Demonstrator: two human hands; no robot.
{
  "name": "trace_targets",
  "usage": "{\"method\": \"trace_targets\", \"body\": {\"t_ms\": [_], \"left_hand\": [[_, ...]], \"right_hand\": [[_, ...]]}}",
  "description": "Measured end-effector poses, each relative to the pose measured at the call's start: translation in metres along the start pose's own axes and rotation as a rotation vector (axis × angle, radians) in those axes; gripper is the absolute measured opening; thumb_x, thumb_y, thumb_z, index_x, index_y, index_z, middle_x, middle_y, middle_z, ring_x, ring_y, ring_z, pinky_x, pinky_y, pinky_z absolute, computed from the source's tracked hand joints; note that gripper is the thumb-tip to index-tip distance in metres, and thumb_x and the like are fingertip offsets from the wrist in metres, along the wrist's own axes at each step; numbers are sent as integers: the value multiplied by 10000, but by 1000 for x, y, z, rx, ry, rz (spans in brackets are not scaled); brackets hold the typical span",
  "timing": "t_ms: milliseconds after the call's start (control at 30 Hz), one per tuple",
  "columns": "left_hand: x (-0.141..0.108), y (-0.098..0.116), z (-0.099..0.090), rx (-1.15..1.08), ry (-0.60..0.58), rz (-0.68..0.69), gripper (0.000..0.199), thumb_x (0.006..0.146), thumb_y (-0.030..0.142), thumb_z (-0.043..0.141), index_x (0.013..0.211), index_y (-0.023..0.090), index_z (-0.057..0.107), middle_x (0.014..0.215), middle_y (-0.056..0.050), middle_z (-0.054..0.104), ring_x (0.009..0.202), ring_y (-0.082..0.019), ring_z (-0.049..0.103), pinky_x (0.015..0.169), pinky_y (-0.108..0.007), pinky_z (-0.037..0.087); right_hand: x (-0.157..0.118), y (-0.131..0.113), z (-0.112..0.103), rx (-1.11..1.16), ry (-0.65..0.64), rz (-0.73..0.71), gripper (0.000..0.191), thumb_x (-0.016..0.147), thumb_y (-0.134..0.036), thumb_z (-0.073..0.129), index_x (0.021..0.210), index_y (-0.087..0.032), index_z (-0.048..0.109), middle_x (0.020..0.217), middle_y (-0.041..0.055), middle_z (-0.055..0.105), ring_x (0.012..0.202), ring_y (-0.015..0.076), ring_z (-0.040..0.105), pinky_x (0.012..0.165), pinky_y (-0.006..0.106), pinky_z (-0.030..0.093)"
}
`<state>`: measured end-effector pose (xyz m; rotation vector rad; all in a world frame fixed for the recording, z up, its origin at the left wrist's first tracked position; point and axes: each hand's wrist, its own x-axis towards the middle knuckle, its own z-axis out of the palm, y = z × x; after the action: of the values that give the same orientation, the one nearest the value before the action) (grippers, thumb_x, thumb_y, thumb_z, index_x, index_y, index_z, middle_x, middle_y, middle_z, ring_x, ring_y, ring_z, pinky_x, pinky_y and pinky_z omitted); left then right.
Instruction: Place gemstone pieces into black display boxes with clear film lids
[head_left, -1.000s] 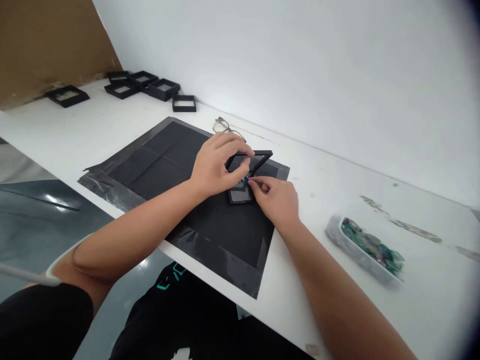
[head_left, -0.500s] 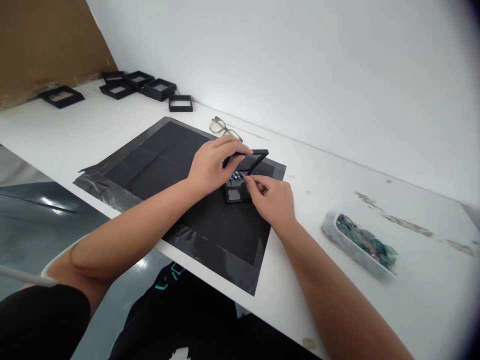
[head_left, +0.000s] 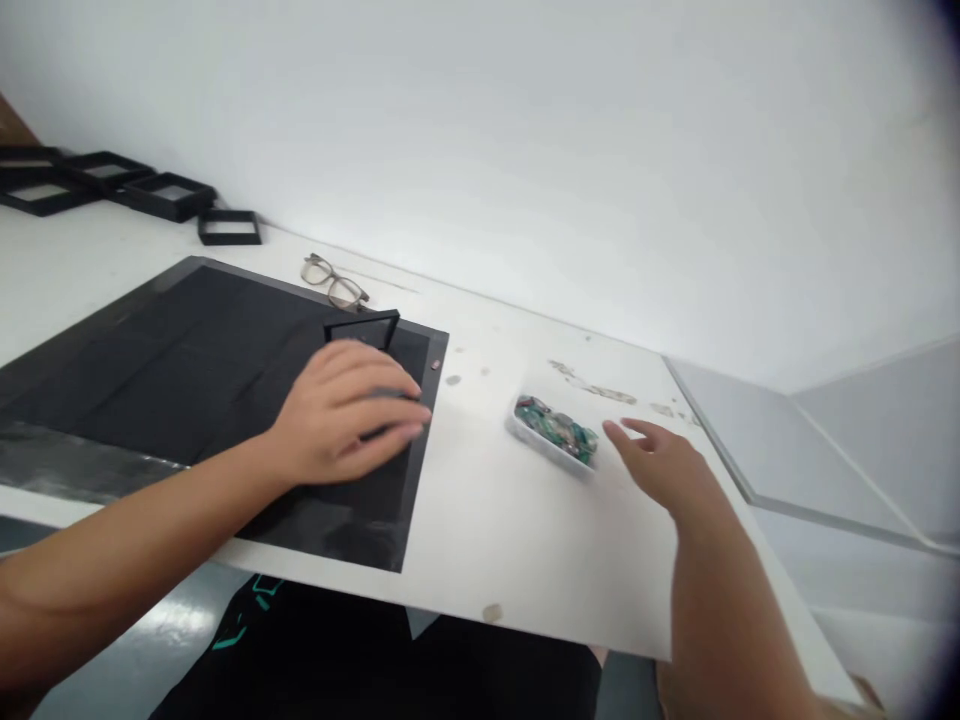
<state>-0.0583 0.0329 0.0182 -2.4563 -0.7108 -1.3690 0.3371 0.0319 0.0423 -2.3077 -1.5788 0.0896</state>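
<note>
My left hand hovers over the black mat with its fingers stretched out and apart, holding nothing. Behind it stands the raised lid of a small black display frame; the hand hides the lower part. My right hand is out to the right, just beyond a clear plastic tub. Its fingers are loosely bent, with a gap at the thumb, and nothing shows in them. Shiny green and dark pieces, too blurred to name, fill the tub. A tiny pinkish piece lies at the mat's right edge.
Eyeglasses lie behind the mat. Several black frames sit at the back left of the white table. A white wall rises behind, and pale panels stand beyond the table's right side.
The view has swung right. My right hand has left the display frame and moved right past the tub. My left hand has come off the lid and opened in front of it.
</note>
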Motion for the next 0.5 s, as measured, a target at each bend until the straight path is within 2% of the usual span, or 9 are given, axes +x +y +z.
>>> {"method": "trace_targets", "body": {"t_ms": [67, 167, 233, 367, 433, 500], "left_hand": [[1, 23, 7, -172, -91, 88, 207, 833, 304, 748, 1033, 276, 705, 1012, 7, 773, 1001, -189, 697, 939, -373, 544], [-2, 43, 18, -242, -159, 202, 258, 884, 383, 700, 1102, 244, 699, 1025, 1, 782, 1022, -179, 708, 994, -355, 528], [-4, 44, 23, -237, -213, 221, 251, 927, 424, 642, 1089, 238, 688, 1051, 0, 786, 1065, -176, 706, 1037, -346, 507], [-7, 31, 24, -201, -274, 76, 300, 975, 488, 529, 964, 209, 640, 1115, -51, 772, 1147, -218, 674, 1057, -380, 477], [-9, 23, 22, -212, -330, 19, 397, 995, 555, 443, 942, 204, 620, 1063, -61, 768, 1096, -229, 671, 1013, -390, 466], [-11, 18, 20, -259, -397, -10, 506, 1001, 629, 348, 890, 208, 607, 968, -50, 760, 1017, -229, 662, 979, -400, 442]], "right_hand": [[-4, 1, 14, 47, -93, -9, 379, 822, -420, 637, 1107, -194, 746, 721, 74, 755, 529, 220, 651, 521, 354, 486], [-14, -23, 29, 145, -225, -81, 414, 899, -336, 550, 1262, -194, 691, 793, 57, 784, 597, 198, 709, 559, 325, 524], [-20, -48, 34, 187, -273, -148, 402, 925, -335, 536, 1276, -212, 688, 838, 56, 789, 648, 198, 725, 572, 319, 527], [-27, -92, 36, 216, -330, -316, 362, 916, -347, 601, 1261, -302, 701, 925, 27, 784, 787, 213, 718, 624, 328, 521], [-30, -103, 36, 236, -293, -363, 359, 921, -347, 610, 1270, -320, 691, 942, 13, 778, 804, 210, 704, 671, 342, 524], [-35, -107, 36, 257, -121, -424, 308, 933, -352, 609, 1216, -292, 716, 970, 27, 773, 796, 212, 689, 671, 344, 517]]}}
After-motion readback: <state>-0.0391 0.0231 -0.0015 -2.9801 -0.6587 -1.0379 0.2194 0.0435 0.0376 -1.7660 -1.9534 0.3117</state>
